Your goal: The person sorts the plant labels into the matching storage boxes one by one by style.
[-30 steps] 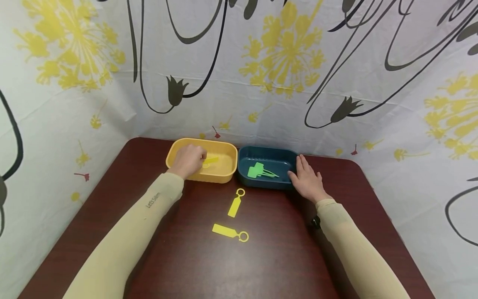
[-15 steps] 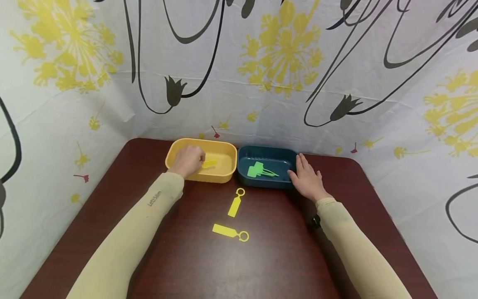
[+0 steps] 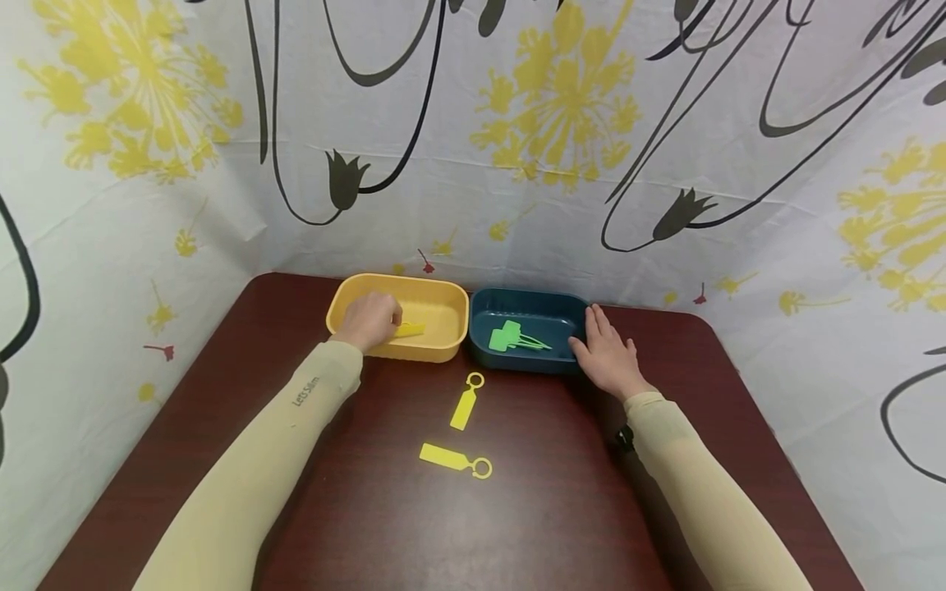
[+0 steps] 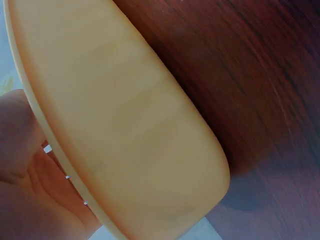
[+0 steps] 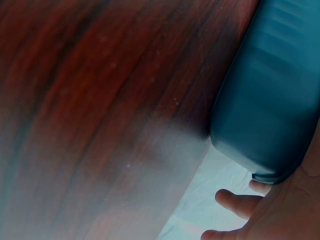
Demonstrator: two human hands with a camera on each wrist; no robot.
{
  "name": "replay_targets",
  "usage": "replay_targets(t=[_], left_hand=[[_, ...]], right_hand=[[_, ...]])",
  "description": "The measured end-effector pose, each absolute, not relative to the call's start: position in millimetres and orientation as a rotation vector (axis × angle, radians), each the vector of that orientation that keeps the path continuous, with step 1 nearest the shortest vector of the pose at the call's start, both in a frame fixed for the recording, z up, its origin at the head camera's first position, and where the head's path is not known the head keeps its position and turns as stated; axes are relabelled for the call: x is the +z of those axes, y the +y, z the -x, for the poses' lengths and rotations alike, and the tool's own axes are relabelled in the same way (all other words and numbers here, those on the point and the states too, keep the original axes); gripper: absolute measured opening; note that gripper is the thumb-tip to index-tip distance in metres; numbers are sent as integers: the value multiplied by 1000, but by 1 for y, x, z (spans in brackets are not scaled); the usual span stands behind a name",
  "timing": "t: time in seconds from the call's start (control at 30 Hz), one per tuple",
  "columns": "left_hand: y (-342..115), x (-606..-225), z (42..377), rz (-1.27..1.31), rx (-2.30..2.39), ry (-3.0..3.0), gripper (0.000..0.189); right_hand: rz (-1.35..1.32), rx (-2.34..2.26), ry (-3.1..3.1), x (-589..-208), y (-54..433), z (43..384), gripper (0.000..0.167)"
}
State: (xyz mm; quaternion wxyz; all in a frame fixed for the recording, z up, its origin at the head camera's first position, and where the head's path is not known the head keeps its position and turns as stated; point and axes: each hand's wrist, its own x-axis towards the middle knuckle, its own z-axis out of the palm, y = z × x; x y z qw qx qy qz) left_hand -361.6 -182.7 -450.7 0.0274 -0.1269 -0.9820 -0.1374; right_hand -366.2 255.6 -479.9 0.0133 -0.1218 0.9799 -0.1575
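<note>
My left hand [image 3: 369,320] reaches into the yellow bin [image 3: 442,351] with its fingers curled down. It pinches a yellow tag [image 3: 410,330] whose flat end sticks out to the right of the fingertips. In the left wrist view, the bin's outer wall [image 4: 125,130] hides those fingertips, and part of the hand [image 4: 35,185] shows beyond the rim. My right hand [image 3: 609,355] rests on the right end of the dark blue bin [image 3: 528,361], fingers straight and thumb at the rim. Several green T-shaped plant labels [image 3: 507,336] lie inside that bin.
Two yellow ring tags lie on the dark red table [image 3: 532,509]: one tag [image 3: 464,409] just in front of the bins, another tag [image 3: 443,456] nearer me. Both bins stand side by side at the back edge, against a flower-printed cloth [image 3: 443,123].
Within the yellow bin, the yellow tag has shifted slightly left and toward me, along with a small motion of my left hand. My right hand stays on the blue bin.
</note>
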Motion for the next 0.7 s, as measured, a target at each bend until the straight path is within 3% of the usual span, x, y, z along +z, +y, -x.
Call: replay_targets(t=[0.7], left_hand=[[-186, -455, 368, 346, -485, -3110, 38]], right_hand=[[368, -487, 3055, -480, 255, 366, 79]])
